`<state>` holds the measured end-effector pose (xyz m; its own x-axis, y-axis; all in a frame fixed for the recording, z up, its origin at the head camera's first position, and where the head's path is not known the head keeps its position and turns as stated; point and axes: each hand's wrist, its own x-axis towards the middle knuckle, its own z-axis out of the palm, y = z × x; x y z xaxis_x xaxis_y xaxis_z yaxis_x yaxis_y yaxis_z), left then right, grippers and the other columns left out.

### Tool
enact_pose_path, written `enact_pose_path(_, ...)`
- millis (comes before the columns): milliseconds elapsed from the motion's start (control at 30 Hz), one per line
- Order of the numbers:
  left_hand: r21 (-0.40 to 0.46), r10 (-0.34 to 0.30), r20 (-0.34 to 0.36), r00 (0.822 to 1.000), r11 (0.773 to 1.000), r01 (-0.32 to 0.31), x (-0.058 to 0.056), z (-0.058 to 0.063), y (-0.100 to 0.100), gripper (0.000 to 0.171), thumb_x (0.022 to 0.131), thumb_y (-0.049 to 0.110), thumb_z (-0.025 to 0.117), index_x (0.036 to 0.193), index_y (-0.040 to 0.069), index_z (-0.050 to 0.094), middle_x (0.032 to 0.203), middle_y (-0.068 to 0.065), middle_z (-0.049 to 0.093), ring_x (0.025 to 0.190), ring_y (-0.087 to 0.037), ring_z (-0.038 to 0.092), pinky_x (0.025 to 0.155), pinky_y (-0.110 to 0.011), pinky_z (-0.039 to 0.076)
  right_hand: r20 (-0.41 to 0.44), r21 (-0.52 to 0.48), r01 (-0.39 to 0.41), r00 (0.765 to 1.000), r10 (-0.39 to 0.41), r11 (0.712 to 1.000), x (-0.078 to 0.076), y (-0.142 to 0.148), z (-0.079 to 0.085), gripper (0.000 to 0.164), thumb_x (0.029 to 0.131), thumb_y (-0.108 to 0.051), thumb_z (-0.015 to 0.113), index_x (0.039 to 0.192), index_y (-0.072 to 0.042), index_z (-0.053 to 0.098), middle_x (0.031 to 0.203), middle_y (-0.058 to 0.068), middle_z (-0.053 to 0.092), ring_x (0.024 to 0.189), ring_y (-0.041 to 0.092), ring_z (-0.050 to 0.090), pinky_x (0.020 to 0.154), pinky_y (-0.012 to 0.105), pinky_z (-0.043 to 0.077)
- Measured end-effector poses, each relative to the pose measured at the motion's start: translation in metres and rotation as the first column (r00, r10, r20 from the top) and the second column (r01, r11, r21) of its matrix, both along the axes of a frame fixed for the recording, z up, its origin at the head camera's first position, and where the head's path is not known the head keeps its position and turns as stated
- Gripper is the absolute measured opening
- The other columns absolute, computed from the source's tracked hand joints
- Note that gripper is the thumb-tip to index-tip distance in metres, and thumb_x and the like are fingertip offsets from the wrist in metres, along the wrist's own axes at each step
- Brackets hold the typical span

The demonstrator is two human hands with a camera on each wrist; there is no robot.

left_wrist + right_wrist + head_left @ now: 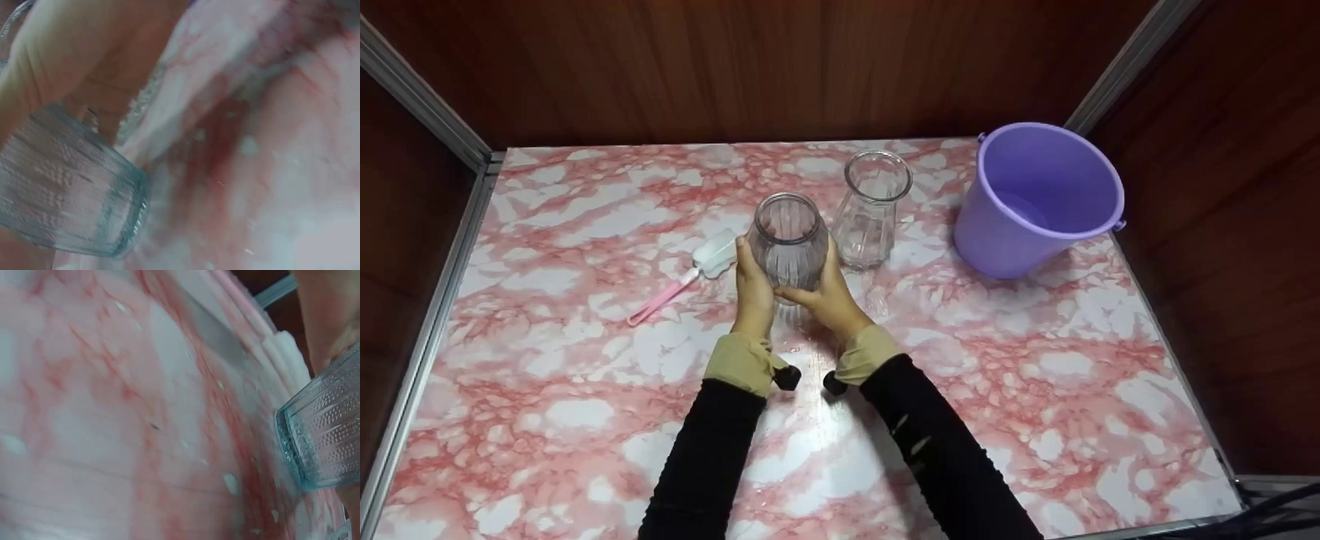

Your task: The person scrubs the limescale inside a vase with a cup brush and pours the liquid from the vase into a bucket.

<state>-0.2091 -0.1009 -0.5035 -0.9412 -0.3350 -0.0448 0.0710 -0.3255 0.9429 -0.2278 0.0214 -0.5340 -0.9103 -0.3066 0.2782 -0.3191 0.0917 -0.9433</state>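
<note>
A ribbed clear glass vase (790, 255) is held between both hands near the middle of the table. The left hand (754, 289) grips its left side, and the right hand (831, 292) curls round its right side with the thumb across the front. In the left wrist view the textured lower part of the vase (67, 185) shows its thick base above the tabletop; the right wrist view has the same base of the vase (320, 433) at its right edge. A second clear glass vase (868, 225) with a flared rim stands just right of the held one.
A brush (664, 296) with a pink handle and white head lies left of the hands. At the back right stands a purple bucket (986, 217). The red-and-white marbled table (585, 412) is bounded by dark wooden panels (780, 67) at the back and sides.
</note>
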Motion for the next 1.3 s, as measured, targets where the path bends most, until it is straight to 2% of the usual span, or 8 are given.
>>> enact_pose_path(267, -0.003, 0.035, 0.093, 0.995, 0.999, -0.035, -0.007, 0.013, 0.004, 0.066, 0.109, 0.049, 0.009, 0.159, 0.011, 0.03, 0.161, -0.01, 0.035, 0.148, -0.022, 0.033, 0.121, -0.029, 0.025, 0.039, -0.001, -0.003, 0.999, 0.003, 1.0, -0.014, -0.004, 0.003, 0.118, 0.075, -0.001, 0.087, 0.159, -0.005, 0.004, 0.163, 0.021, 0.021, 0.15, 0.031, 0.025, 0.124, 0.035, 0.018)
enact_pose_path(433, -0.143, 0.093, 0.047, 0.995, 0.986, -0.086, -0.004, 0.014, 0.009, 0.06, 0.11, 0.047, 0.012, 0.161, 0.016, 0.023, 0.166, -0.01, 0.026, 0.151, -0.024, 0.026, 0.123, -0.034, 0.021, 0.052, 0.008, 0.015, 0.999, -0.015, 1.0, -0.019, -0.009, 0.004, 0.114, 0.079, 0.001, 0.083, 0.16, -0.007, 0.003, 0.165, 0.019, 0.016, 0.152, 0.03, 0.02, 0.124, 0.034, 0.016)
enact_pose_path(533, -0.272, 0.094, -0.013, 0.995, 0.958, -0.094, -0.001, 0.012, 0.014, 0.077, 0.102, 0.066, 0.022, 0.163, 0.019, 0.015, 0.168, -0.012, 0.016, 0.153, -0.03, 0.018, 0.124, -0.043, 0.016, 0.075, 0.0, 0.029, 0.997, -0.028, 1.0, -0.021, -0.011, 0.007, 0.112, 0.079, 0.01, 0.076, 0.16, -0.009, 0.001, 0.166, 0.019, 0.013, 0.153, 0.029, 0.017, 0.124, 0.033, 0.016)
enact_pose_path(633, -0.357, 0.08, -0.059, 0.995, 0.929, -0.096, -0.002, 0.008, 0.016, 0.106, 0.086, 0.078, 0.048, 0.163, 0.018, 0.006, 0.169, -0.014, 0.007, 0.154, -0.031, 0.012, 0.125, -0.048, 0.013, 0.104, 0.016, 0.033, 0.994, -0.034, 0.999, -0.024, -0.01, 0.009, 0.109, 0.081, 0.015, 0.069, 0.161, -0.009, -0.002, 0.167, 0.019, 0.009, 0.154, 0.029, 0.015, 0.124, 0.033, 0.015)
enact_pose_path(800, -0.449, 0.096, -0.089, 0.991, 0.885, -0.126, -0.008, 0.007, 0.013, 0.117, 0.08, 0.043, 0.085, 0.162, 0.013, 0.007, 0.168, -0.015, 0.011, 0.154, -0.027, 0.012, 0.125, -0.04, 0.012, 0.065, 0.113, 0.03, 0.997, -0.037, 0.993, -0.03, -0.009, 0.012, 0.104, 0.087, 0.005, 0.068, 0.159, -0.002, -0.006, 0.167, 0.024, 0.003, 0.155, 0.032, 0.01, 0.125, 0.034, 0.009)
enact_pose_path(900, -0.471, 0.085, -0.07, 0.994, 0.876, -0.108, -0.01, 0.011, 0.007, 0.113, 0.081, 0.031, 0.087, 0.161, 0.013, 0.01, 0.167, -0.013, 0.015, 0.154, -0.026, 0.015, 0.125, -0.037, 0.013, 0.021, 0.108, 0.026, 0.999, -0.029, 0.994, -0.033, -0.012, 0.012, 0.104, 0.085, 0.006, 0.069, 0.158, 0.003, -0.005, 0.166, 0.027, 0.004, 0.154, 0.032, 0.012, 0.125, 0.033, 0.011)
enact_pose_path(1067, -0.473, 0.027, -0.01, 1.0, 0.881, -0.029, -0.013, 0.017, 0.002, 0.113, 0.082, 0.032, 0.086, 0.162, 0.017, 0.008, 0.168, -0.012, 0.014, 0.154, -0.028, 0.016, 0.125, -0.041, 0.014, 0.021, 0.093, 0.064, 0.998, -0.066, 0.994, -0.035, -0.016, 0.012, 0.105, 0.081, 0.012, 0.068, 0.158, 0.004, -0.004, 0.165, 0.028, 0.007, 0.153, 0.034, 0.014, 0.125, 0.033, 0.011)
enact_pose_path(1300, -0.535, 0.001, 0.016, 1.0, 0.845, 0.007, -0.018, 0.021, 0.0, 0.112, 0.086, 0.036, 0.081, 0.162, 0.015, 0.002, 0.166, -0.019, 0.013, 0.152, -0.034, 0.018, 0.123, -0.045, 0.021, 0.019, 0.113, 0.117, 0.993, -0.12, 0.987, -0.038, -0.021, 0.017, 0.105, 0.077, 0.018, 0.064, 0.159, 0.0, 0.001, 0.166, 0.024, 0.013, 0.153, 0.032, 0.019, 0.123, 0.029, 0.015)
